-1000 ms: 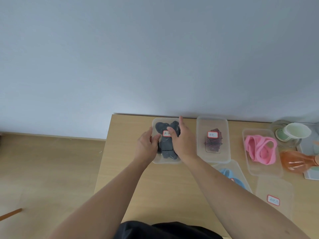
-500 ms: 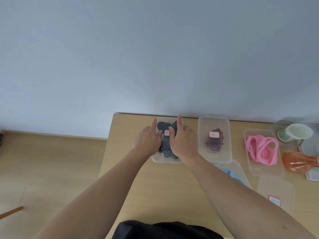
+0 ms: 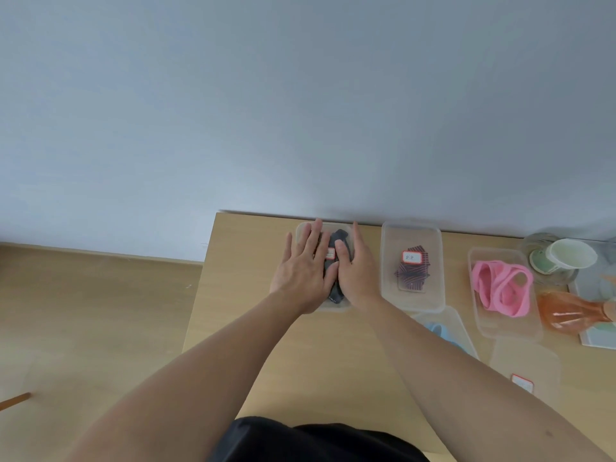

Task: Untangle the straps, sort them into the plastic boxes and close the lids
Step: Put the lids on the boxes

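The left hand point(image 3: 301, 271) and right hand point(image 3: 358, 275) have flattened, grip open, pressing the lid point(image 3: 334, 253) onto the box point(image 3: 333, 307) of dark straps point(image 3: 341, 236) at the surface's point(image 3: 233, 261) far edge. It is probably snapping shut; the pink straps point(image 3: 500, 288) lie uncovered.

View: one head-worn wide-angle camera.
Facing: forward and down across the tabletop point(image 3: 333, 361) to the wall point(image 3: 300, 95).
Nearness: close; left hand point(image 3: 301, 273) and right hand point(image 3: 358, 275) mid-frame, forearms point(image 3: 206, 378) entering from below.
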The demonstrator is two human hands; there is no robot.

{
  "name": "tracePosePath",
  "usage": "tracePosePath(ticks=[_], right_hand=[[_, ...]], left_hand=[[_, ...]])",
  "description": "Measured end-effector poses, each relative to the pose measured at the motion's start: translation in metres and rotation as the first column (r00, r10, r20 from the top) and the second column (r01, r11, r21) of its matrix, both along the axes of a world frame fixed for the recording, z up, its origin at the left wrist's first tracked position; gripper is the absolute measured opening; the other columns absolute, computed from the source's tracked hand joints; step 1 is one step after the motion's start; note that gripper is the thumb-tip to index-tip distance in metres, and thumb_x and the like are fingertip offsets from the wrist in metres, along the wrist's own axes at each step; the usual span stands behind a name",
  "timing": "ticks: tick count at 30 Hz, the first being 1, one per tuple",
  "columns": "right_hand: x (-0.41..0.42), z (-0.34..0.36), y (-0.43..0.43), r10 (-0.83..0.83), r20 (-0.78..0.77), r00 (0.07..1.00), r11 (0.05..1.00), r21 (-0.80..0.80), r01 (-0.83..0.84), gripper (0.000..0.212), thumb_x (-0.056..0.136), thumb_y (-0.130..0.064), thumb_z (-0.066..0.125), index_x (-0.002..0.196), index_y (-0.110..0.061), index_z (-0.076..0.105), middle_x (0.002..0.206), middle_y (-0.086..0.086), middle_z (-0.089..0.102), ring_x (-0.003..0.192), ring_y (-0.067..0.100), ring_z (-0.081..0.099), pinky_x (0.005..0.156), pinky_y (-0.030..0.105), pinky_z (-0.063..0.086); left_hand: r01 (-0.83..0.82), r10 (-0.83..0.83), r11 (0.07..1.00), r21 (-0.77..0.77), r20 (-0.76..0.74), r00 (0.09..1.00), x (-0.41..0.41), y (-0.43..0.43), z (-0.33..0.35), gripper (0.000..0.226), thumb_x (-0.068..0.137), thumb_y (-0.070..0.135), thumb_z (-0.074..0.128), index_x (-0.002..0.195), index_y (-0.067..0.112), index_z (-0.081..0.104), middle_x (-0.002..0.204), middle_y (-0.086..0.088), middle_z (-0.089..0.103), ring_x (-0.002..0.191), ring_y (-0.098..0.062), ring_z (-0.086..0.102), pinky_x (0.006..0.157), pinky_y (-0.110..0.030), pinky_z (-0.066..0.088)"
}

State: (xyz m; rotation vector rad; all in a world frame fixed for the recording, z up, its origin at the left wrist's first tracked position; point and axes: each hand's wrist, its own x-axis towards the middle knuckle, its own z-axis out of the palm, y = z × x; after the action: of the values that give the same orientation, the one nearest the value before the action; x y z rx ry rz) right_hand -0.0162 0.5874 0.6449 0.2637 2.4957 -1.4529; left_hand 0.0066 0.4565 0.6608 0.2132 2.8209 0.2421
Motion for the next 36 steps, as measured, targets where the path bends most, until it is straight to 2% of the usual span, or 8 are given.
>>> tracePosePath(ticks=[2, 5, 14, 18, 25, 29, 32, 36], right_hand=[[0.005, 0.000, 0.002, -0.056, 0.089, 0.994, 0.983, -0.170, 0.071, 0.029, 0.106, -0.035, 0.045, 0.130, -0.026, 0.060, 0.107, -0.017, 0.065, 0.100, 0.006, 0.060, 0.093, 0.026, 0.046], [0.014, -0.004, 0.010, -0.115, 0.160, 0.980, 0.966, -0.213, 0.148, 0.024, 0.104, -0.041, 0.051, 0.108, -0.020, 0.062, 0.095, -0.005, 0.069, 0.091, 0.013, 0.066, 0.084, 0.031, 0.052], [0.018, 0.012, 0.011, -0.081, 0.071, 0.994, 0.987, 0.144, 0.070, 0.031, 0.106, -0.033, 0.047, 0.082, -0.014, 0.048, 0.077, 0.002, 0.058, 0.072, 0.024, 0.053, 0.063, 0.035, 0.033], [0.016, 0.014, 0.011, -0.108, 0.118, 0.987, 0.986, 0.140, 0.091, 0.029, 0.106, -0.032, 0.045, 0.088, -0.012, 0.054, 0.082, 0.003, 0.061, 0.077, 0.025, 0.055, 0.067, 0.034, 0.036], [0.010, 0.012, 0.017, -0.137, 0.234, 0.963, 0.982, -0.095, 0.163, 0.022, 0.105, -0.025, 0.051, 0.087, -0.012, 0.055, 0.080, 0.001, 0.058, 0.071, 0.016, 0.054, 0.060, 0.028, 0.040], [0.020, 0.008, 0.015, -0.124, 0.116, 0.985, 0.982, -0.127, 0.139, 0.011, 0.105, -0.022, 0.049, 0.106, -0.014, 0.057, 0.097, -0.003, 0.062, 0.092, 0.016, 0.062, 0.077, 0.026, 0.049], [0.026, 0.007, 0.016, -0.018, -0.060, 0.998, 0.999, -0.052, 0.015, 0.037, 0.107, -0.018, 0.043, 0.144, -0.016, 0.049, 0.127, -0.015, 0.056, 0.118, 0.003, 0.053, 0.100, 0.020, 0.042], [0.028, 0.002, 0.024, 0.093, -0.145, 0.985, 0.996, 0.001, -0.094, 0.043, 0.109, -0.023, 0.038, 0.152, -0.019, 0.042, 0.122, -0.012, 0.061, 0.109, 0.003, 0.056, 0.092, 0.016, 0.043]], left_hand=[[0.011, -0.011, 0.999, -0.030, -0.007, 1.000, 0.000, 0.000, 0.001, 0.074, 0.103, 0.060, 0.007, 0.162, 0.015, -0.001, 0.169, -0.005, -0.019, 0.156, -0.024, -0.020, 0.127, -0.048, -0.007], [0.057, -0.058, 0.997, -0.056, -0.017, 0.998, 0.000, 0.000, 0.001, 0.076, 0.102, 0.064, 0.006, 0.162, 0.019, -0.002, 0.169, -0.010, -0.018, 0.156, -0.028, -0.017, 0.127, -0.047, -0.006], [0.120, -0.113, 0.990, -0.071, 0.095, 0.989, -0.008, -0.002, 0.017, 0.082, 0.099, 0.069, 0.012, 0.162, 0.021, -0.009, 0.166, -0.014, -0.025, 0.155, -0.032, -0.020, 0.127, -0.044, -0.008], [0.195, -0.182, 0.978, -0.069, 0.170, 0.969, -0.011, -0.006, 0.020, 0.094, 0.094, 0.077, 0.029, 0.162, 0.026, -0.011, 0.163, -0.017, -0.031, 0.152, -0.036, -0.026, 0.127, -0.047, -0.007], [0.182, -0.174, 0.973, -0.143, 0.066, 0.982, -0.001, -0.001, 0.011, 0.090, 0.092, 0.079, 0.009, 0.159, 0.025, -0.017, 0.161, -0.020, -0.033, 0.150, -0.037, -0.030, 0.125, -0.048, -0.014], [0.184, -0.188, 0.972, -0.149, -0.017, 0.982, 0.003, -0.002, 0.006, 0.084, 0.094, 0.077, 0.008, 0.161, 0.030, -0.012, 0.164, -0.022, -0.026, 0.153, -0.040, -0.023, 0.126, -0.051, -0.008], [0.186, -0.193, 0.973, -0.134, -0.045, 0.980, 0.004, -0.003, 0.003, 0.080, 0.094, 0.077, 0.008, 0.161, 0.036, -0.009, 0.166, -0.022, -0.022, 0.154, -0.041, -0.020, 0.126, -0.051, -0.007], [0.224, -0.231, 0.966, -0.131, -0.039, 0.972, 0.001, -0.007, 0.002, 0.086, 0.091, 0.081, 0.008, 0.160, 0.035, -0.013, 0.164, -0.023, -0.027, 0.152, -0.041, -0.025, 0.126, -0.052, -0.007]])
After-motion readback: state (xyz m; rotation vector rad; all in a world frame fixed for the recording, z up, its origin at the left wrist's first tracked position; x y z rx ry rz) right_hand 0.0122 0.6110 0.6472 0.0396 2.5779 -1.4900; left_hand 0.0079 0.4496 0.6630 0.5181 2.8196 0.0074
